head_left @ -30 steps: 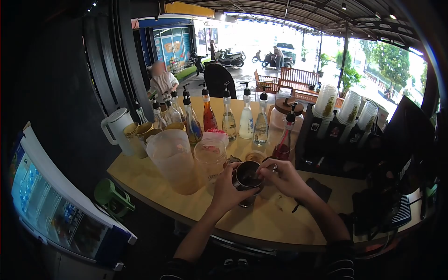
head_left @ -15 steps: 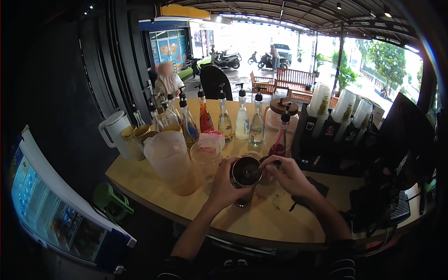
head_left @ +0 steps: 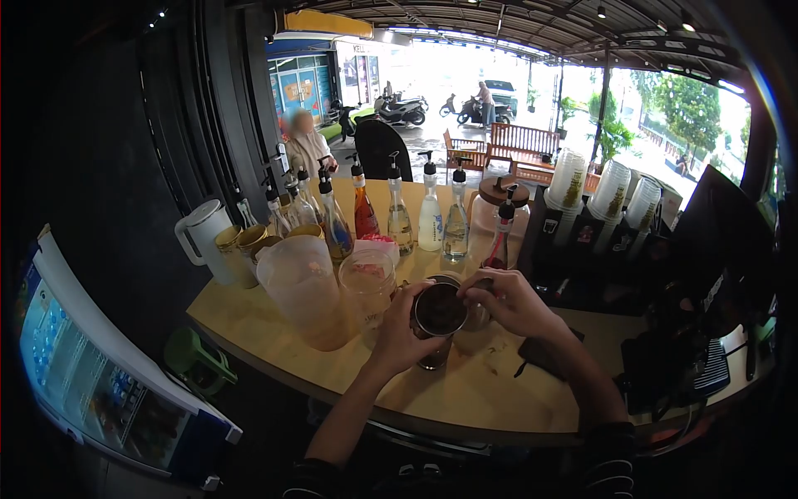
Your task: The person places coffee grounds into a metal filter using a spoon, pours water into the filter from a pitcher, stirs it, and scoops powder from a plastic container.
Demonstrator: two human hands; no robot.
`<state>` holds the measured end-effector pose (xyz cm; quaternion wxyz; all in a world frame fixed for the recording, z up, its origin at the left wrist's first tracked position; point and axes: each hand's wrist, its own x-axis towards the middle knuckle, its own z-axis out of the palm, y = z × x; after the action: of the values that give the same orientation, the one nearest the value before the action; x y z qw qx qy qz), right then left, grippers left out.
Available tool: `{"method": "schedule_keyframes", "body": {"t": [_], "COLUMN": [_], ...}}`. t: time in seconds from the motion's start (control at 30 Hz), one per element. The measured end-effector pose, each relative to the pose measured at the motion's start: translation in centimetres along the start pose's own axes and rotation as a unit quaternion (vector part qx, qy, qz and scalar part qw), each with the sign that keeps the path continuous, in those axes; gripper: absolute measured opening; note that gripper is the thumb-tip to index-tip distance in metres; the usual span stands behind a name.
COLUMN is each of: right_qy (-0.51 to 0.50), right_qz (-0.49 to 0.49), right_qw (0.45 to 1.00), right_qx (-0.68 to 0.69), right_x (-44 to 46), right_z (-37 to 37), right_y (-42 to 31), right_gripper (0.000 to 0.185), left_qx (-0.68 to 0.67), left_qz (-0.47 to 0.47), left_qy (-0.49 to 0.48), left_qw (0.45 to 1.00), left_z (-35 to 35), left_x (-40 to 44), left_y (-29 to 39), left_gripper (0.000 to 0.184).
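Note:
A metal cup point(head_left: 440, 309) with dark contents is tilted towards me above the wooden counter point(head_left: 490, 391). My left hand point(head_left: 402, 333) is wrapped round its left side. At the cup's right rim, my right hand point(head_left: 511, 306) has its fingers pinched together; what they hold is too small to make out. Below the cup stands another metal vessel point(head_left: 435, 358), partly hidden. A clear plastic jar point(head_left: 367, 287) is just left of my left hand, beside a large frosted pitcher point(head_left: 301, 287).
Several pump bottles point(head_left: 399, 220) line the back of the counter, near a lidded glass jar point(head_left: 499, 220). Stacked plastic cups point(head_left: 567, 183) stand at the right. A white pitcher point(head_left: 206, 237) is at the left, and a person point(head_left: 307, 148) is beyond the counter.
The cup and both hands have shifted slightly; my right hand has risen a little at the cup's rim. The person beyond the counter has turned and moved slightly right.

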<state>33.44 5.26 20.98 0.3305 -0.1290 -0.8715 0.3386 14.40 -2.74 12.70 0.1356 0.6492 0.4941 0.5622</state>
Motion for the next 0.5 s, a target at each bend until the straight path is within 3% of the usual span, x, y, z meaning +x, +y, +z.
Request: {"method": "schedule_keyframes", "body": {"t": [0.07, 0.13, 0.2, 0.23, 0.3, 0.47, 0.5], "right_qy": [-0.064, -0.066, -0.03, -0.031, -0.052, -0.02, -0.037], "right_qz": [-0.032, -0.035, 0.048, 0.046, -0.036, -0.003, -0.044], "right_qw": [0.997, 0.996, 0.998, 0.998, 0.997, 1.0, 0.997], "right_qx": [-0.037, -0.045, 0.001, 0.001, -0.035, -0.01, -0.06], "right_x": [0.4, 0.7, 0.8, 0.9, 0.9, 1.2, 1.3], "right_z": [0.0, 0.2, 0.0, 0.1, 0.5, -0.3, -0.2], "right_y": [-0.5, -0.7, -1.2, -0.9, -0.1, -0.1, -0.2], "right_gripper": [0.011, 0.011, 0.011, 0.011, 0.012, 0.013, 0.013], "left_qx": [0.016, 0.009, -0.007, -0.022, 0.0, -0.002, 0.004], "left_qz": [0.011, 0.002, 0.003, 0.003, -0.006, 0.004, 0.01], "left_qy": [-0.002, 0.0, 0.006, 0.014, 0.006, 0.016, 0.019], "left_qw": [1.0, 1.0, 1.0, 1.0, 1.0, 1.0, 1.0], "left_z": [-0.1, -0.1, 0.0, 0.0, -0.1, 0.0, 0.0], "left_x": [0.1, 0.1, 0.0, 0.0, -0.1, -0.2, -0.2], "left_y": [-0.1, 0.1, 0.3, 0.4, 0.1, 0.2, 0.1], "left_gripper": [0.075, 0.075, 0.075, 0.075, 0.076, 0.075, 0.075]}}
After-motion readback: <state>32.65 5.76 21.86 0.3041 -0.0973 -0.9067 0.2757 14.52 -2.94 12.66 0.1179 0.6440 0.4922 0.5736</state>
